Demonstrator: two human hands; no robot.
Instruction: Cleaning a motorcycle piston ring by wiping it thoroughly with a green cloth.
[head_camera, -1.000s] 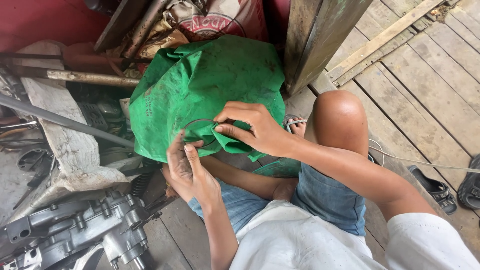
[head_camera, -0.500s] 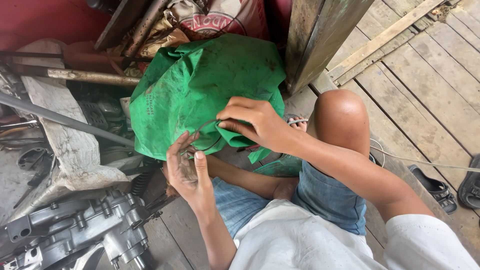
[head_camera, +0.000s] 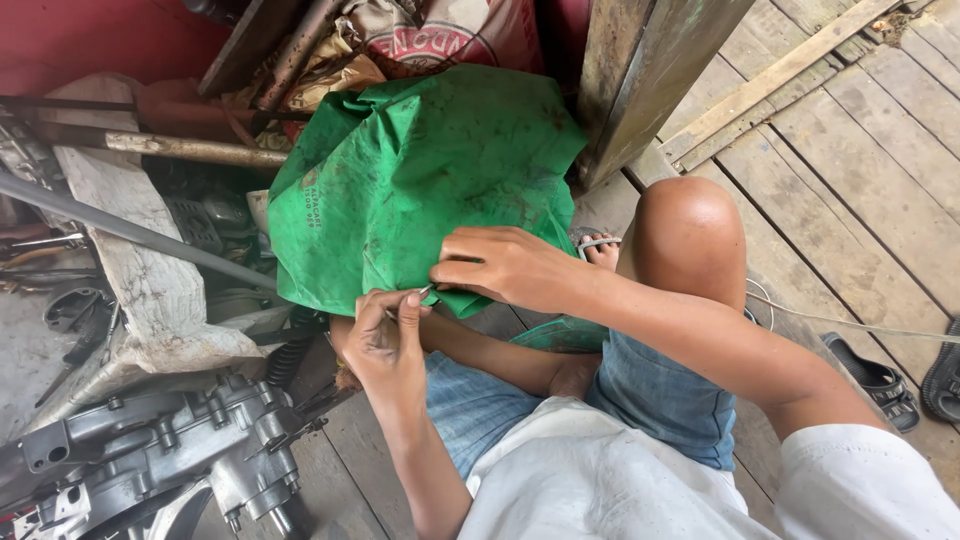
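A dirty green cloth bag (head_camera: 420, 170) lies bunched in front of my knees. My right hand (head_camera: 505, 268) rests against the bag's lower edge, thumb and forefinger pinching one end of a thin metal wire piece (head_camera: 426, 291). My left hand (head_camera: 385, 335) is just below and to the left, fingers closed on the other end of the same wire. The two hands almost touch. Most of the wire is hidden by my fingers.
A grey engine casing (head_camera: 150, 455) sits at the lower left beside a worn white block (head_camera: 140, 270). Metal rods (head_camera: 190, 150) and scrap lie behind the bag. A wooden post (head_camera: 650, 70) stands at the upper right on plank flooring (head_camera: 860, 170); black sandals (head_camera: 880, 380) lie at the right.
The wire loop that showed against the bag is now drawn in between my fingers. Both hands have moved closer together and slightly down, off the bag's front.
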